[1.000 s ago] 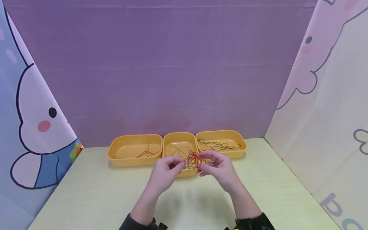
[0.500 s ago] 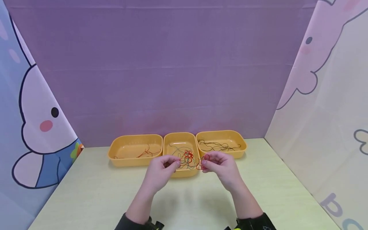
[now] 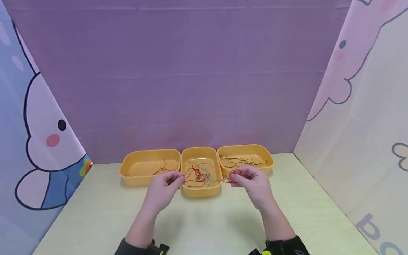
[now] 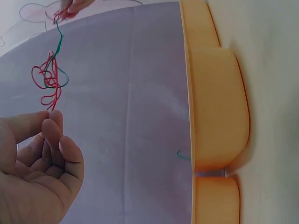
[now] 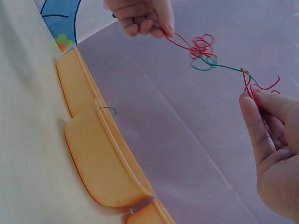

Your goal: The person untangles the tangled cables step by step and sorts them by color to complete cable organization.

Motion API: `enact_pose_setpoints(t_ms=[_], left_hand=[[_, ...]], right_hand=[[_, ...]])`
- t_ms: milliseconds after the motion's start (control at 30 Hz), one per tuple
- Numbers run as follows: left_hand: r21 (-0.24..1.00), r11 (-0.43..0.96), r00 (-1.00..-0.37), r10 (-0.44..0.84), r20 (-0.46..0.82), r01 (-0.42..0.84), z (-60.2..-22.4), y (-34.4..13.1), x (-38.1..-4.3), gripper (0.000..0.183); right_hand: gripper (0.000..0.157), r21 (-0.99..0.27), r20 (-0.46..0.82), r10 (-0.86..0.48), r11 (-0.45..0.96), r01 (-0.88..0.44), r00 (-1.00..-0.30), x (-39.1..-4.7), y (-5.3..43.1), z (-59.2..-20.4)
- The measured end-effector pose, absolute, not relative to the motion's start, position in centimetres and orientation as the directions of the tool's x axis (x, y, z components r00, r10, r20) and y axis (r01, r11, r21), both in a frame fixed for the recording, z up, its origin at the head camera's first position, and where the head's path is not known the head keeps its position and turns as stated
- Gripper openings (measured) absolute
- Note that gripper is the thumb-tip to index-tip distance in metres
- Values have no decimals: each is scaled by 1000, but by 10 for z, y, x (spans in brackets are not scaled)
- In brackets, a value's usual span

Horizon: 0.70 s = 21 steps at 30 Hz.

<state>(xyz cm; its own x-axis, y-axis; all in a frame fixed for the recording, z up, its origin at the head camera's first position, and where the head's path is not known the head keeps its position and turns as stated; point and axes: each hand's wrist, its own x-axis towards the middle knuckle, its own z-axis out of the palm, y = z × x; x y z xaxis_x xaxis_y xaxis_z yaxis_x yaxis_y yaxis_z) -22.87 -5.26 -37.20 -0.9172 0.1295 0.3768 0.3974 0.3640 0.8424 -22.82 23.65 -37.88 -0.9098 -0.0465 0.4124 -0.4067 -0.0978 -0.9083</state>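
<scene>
Between the two hands a tangle of red string (image 5: 202, 46) hangs in the air, with green string (image 5: 226, 68) caught in it. My left hand (image 3: 163, 189) pinches a red strand at the tangle's left side between thumb and fingertips. The right hand (image 3: 253, 186) pinches loops of red string (image 3: 234, 173), whose loose ends stick out past the fingertips. From the tangle the green strand stretches to the right fingertips; whether they grip it too, I cannot tell. In the head view the tangle appears over the middle yellow bin (image 3: 200, 193).
Three yellow bins stand side by side against the purple backdrop (image 3: 191, 78). Red string (image 3: 164, 168) lies in the left bin (image 3: 143, 180), and dark strings (image 3: 242, 162) lie in the right bin (image 3: 266, 170). Greenish strands (image 3: 208, 166) lie in the middle one.
My hands have drawn apart, the left moving further left and the right slightly right. The red tangle has shifted left and a strand now stretches between it and the right hand.
</scene>
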Motion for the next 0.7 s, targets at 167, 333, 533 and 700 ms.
enact_pose_setpoints(t_ms=[167, 333, 533, 700], left_hand=[[833, 404, -924, 104, 369, 378, -370, -67, -229, 4], [821, 455, -936, 100, 337, 344, -371, -80, -229, 6], [817, 507, -955, 42, 293, 274, -372, -96, -229, 11], [820, 509, -955, 15, 297, 263, -371, -103, -230, 14]], right_hand=[[16, -893, 441, -31, -121, -434, -897, -228, 241, -377], [15, -883, 462, -13, -103, -458, -887, -229, 246, -376], [17, -890, 445, 48, -82, -448, -894, -230, 254, -377], [19, -891, 441, 52, -97, -444, -896, -231, 256, -375]])
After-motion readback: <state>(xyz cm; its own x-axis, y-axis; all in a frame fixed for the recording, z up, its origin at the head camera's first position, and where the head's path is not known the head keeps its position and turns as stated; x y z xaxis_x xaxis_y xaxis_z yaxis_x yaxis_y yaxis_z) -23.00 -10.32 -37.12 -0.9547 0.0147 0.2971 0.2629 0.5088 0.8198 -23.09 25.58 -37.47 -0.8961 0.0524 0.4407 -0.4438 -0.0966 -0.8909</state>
